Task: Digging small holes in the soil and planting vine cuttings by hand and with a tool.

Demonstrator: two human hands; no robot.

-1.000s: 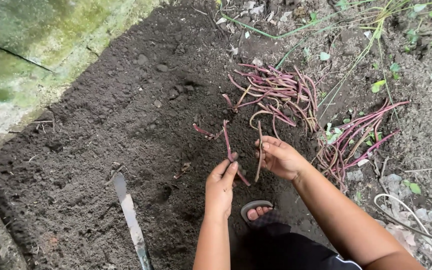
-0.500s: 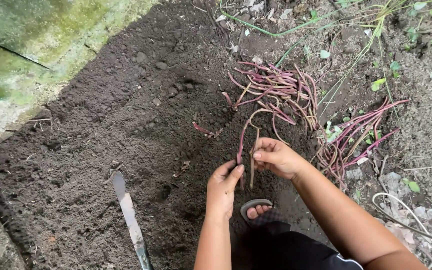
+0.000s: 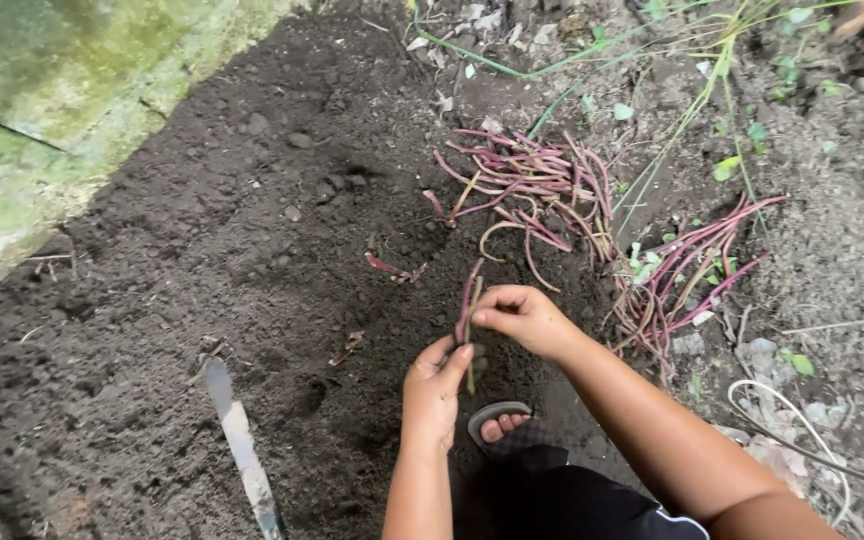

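Both hands pinch two purple stems (image 3: 468, 305) and hold them straight up over the dark soil (image 3: 252, 250). Right hand (image 3: 522, 318) grips near the top, left hand (image 3: 434, 385) lower down, so they stand together. More stems lie in a pile (image 3: 532, 185) nearby.

Reddish-purple stem cuttings (image 3: 468, 305), some paling to tan, against near-black soil (image 3: 202, 250). Two heaps of purple stems (image 3: 532, 185) (image 3: 687, 275), second flecked with light green leaves. Wall (image 3: 42, 90) mottled green and grey, mossy. Knife blade (image 3: 237, 440) dull grey, soil-smeared. Sandal (image 3: 497, 412) grey. Shorts (image 3: 572, 505) black, white stripe.
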